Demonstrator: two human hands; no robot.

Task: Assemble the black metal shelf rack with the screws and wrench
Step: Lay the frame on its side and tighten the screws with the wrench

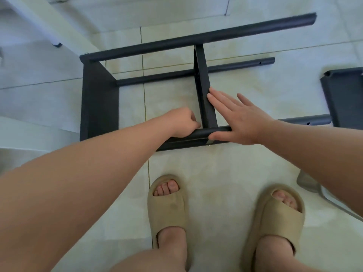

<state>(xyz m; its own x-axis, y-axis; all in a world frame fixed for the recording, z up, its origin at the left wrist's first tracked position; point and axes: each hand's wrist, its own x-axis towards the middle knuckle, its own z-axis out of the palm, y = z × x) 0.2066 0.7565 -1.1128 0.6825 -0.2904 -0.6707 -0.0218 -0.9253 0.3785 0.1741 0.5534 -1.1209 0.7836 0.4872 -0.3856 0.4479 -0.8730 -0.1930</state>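
No readable text or labels.

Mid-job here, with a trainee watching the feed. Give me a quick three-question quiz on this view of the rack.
1. True or false: the right hand grips a wrench.
2. Where is the left hand? A) on the far pole; B) where the middle shelf panel meets the near pole; C) on a slipper.
3. Fill in: a loose panel lies at the picture's ____ edge.
Key: 1 false, it lies flat, fingers straight, against the panel and pole. 2 B. 3 right.
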